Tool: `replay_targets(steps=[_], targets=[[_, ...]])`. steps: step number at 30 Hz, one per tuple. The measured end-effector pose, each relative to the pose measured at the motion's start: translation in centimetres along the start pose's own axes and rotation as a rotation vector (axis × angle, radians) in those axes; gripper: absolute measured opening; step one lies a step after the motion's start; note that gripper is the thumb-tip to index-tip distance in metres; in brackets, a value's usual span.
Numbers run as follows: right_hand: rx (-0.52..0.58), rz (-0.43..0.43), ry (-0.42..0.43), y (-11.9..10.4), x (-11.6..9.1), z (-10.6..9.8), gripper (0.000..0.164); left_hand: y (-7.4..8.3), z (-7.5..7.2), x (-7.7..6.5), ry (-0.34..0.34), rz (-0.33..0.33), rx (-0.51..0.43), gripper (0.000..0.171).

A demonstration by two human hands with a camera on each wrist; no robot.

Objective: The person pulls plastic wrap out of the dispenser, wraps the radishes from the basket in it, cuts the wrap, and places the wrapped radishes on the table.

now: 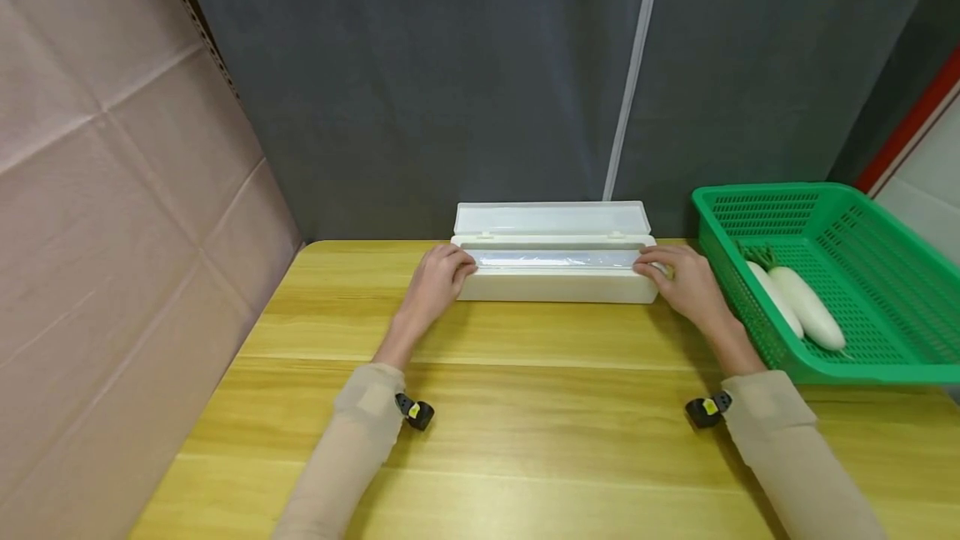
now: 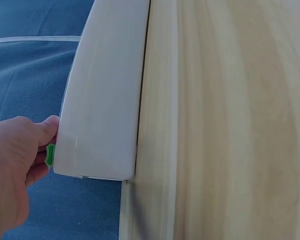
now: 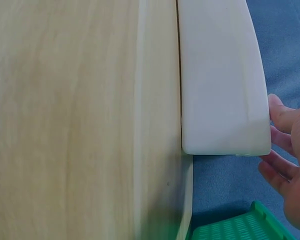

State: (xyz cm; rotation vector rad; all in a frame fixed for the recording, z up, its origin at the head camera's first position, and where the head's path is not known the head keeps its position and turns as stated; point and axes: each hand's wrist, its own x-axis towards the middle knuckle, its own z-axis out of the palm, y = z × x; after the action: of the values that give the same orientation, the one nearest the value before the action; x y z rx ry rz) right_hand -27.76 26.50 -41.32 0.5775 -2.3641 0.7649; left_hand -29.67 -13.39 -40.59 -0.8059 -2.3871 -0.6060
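A white plastic wrap box (image 1: 555, 288) stands at the table's far edge, its hinged lid (image 1: 551, 217) raised. Clear plastic wrap (image 1: 555, 259) lies across its open top, with some creases. At the left end my left hand (image 1: 437, 277) pinches the wrap's edge between thumb and fingers. My right hand (image 1: 686, 282) does likewise at the right end, thumb and index finger meeting near the corner. In the left wrist view a small green piece (image 2: 50, 155) shows between the fingers and the box end. The exact fingertip contact is partly hidden in both wrist views.
A green plastic basket (image 1: 892, 373) stands right of the box, close to my right forearm. Inside it lie two white radishes (image 1: 806, 307). Behind the table hangs a dark grey curtain (image 1: 420, 90); a pinkish covered wall (image 1: 135, 273) rises on the left.
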Motion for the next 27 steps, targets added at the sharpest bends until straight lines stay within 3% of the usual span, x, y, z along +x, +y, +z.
replay_targets(steps=[8, 19, 27], targets=[[-0.043, 0.045, 0.023, -0.5, 0.1, 0.3, 0.010, 0.3, -0.1, 0.4, -0.024, -0.091, -0.003, 0.005], [-0.093, 0.099, 0.030, -0.8, 0.6, 0.3, 0.012, -0.3, 0.5, 1.1, 0.012, -0.067, 0.018, 0.009], [-0.034, 0.092, 0.091, -0.5, 1.4, 0.8, 0.011, -0.2, 0.7, 2.0, -0.046, -0.115, 0.057, 0.011]])
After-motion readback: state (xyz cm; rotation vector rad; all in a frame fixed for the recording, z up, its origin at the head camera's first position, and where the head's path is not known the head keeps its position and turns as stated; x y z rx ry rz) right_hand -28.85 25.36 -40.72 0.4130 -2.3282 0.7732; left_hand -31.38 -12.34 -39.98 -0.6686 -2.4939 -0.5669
